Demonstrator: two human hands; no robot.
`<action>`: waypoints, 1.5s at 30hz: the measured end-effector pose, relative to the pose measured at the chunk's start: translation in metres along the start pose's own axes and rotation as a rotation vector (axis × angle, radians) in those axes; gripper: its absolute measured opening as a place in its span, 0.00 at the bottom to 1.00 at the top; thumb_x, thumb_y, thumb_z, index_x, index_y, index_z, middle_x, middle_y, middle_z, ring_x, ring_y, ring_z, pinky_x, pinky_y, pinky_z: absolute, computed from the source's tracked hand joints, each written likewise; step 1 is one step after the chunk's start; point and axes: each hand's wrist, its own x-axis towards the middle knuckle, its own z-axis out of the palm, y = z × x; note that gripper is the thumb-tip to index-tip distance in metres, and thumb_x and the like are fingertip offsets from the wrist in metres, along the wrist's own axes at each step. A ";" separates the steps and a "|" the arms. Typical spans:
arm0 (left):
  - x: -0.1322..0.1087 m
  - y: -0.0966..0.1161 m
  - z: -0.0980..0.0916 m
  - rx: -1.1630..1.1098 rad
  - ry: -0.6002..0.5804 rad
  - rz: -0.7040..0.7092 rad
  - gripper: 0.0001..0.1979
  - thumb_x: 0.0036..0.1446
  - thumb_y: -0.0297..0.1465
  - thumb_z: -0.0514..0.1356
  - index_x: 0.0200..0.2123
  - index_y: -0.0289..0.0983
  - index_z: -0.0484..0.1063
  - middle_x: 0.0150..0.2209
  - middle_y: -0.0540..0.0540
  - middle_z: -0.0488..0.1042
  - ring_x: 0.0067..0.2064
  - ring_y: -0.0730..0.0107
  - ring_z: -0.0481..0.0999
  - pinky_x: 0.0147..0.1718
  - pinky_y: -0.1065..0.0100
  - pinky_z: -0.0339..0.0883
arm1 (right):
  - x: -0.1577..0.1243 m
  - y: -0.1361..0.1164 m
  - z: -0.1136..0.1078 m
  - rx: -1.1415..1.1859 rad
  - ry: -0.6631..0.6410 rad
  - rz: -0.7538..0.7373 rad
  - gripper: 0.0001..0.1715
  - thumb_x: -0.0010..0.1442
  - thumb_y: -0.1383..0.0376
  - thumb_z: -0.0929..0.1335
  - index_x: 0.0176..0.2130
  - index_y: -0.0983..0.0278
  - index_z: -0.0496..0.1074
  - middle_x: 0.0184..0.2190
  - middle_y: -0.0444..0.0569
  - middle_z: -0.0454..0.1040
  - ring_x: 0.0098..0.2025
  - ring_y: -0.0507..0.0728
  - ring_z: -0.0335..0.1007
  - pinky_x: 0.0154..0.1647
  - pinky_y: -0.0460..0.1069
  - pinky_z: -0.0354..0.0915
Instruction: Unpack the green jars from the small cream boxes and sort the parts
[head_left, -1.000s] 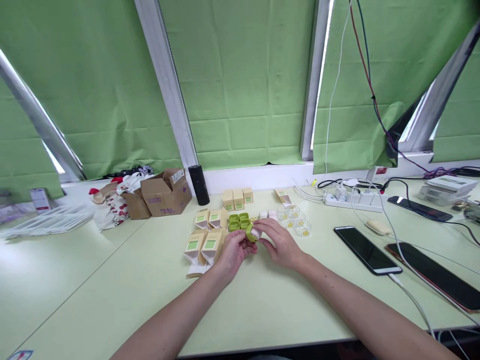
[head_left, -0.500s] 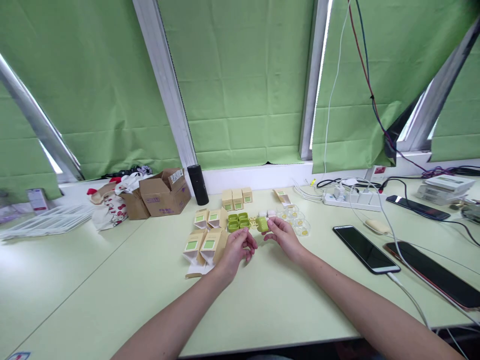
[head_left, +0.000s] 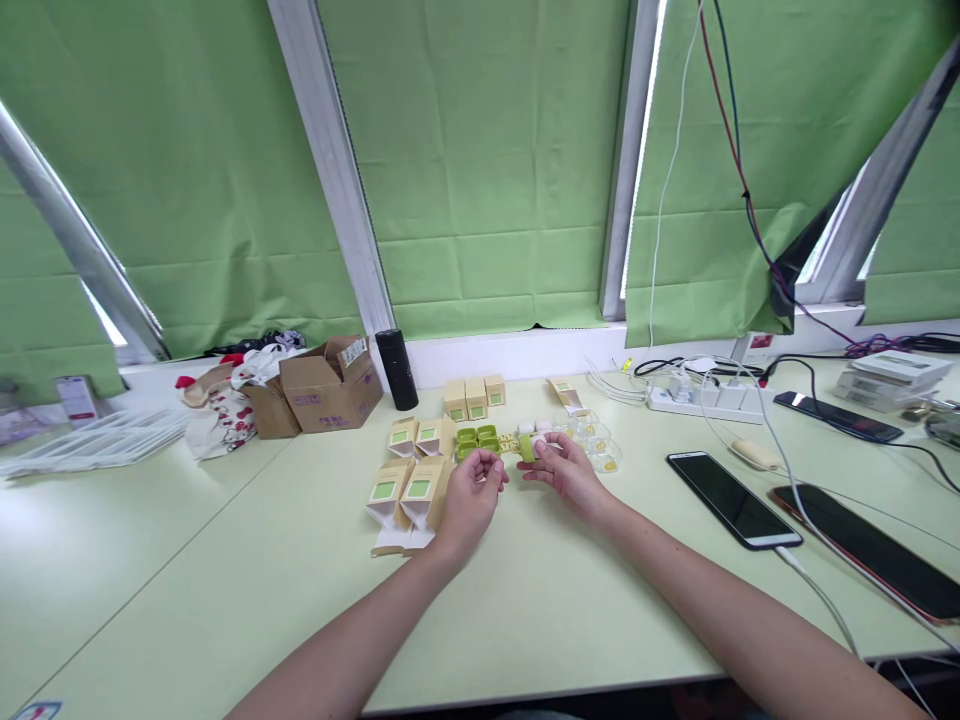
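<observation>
My right hand [head_left: 564,473] pinches a small green case [head_left: 527,447] at its fingertips, just right of a cluster of green cases [head_left: 476,442] on the table. My left hand [head_left: 470,492] hovers beside it with the fingers curled; nothing shows in them. Tan cartons [head_left: 409,487] with green labels lie left of my left hand, and more stand behind [head_left: 475,396]. Clear round lids [head_left: 596,446] lie to the right of my right hand.
A pale green table [head_left: 225,560] carries an open cardboard box [head_left: 330,385], a black cylinder [head_left: 397,369], a power strip [head_left: 701,400] with cables, two phones [head_left: 733,497] at right and white wire racks [head_left: 97,440] at left. Green blinds cover the windows.
The green case went from between both hands to my right hand alone, which carried it away toward the green cluster. My left hand let go and moved slightly forward.
</observation>
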 end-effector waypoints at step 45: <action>-0.004 -0.003 0.003 0.172 -0.058 0.154 0.14 0.67 0.37 0.59 0.52 0.39 0.76 0.52 0.38 0.77 0.50 0.60 0.80 0.50 0.57 0.78 | -0.023 -0.006 0.002 -1.437 -0.239 -0.827 0.26 0.69 0.68 0.65 0.64 0.58 0.64 0.52 0.56 0.70 0.43 0.60 0.75 0.39 0.54 0.74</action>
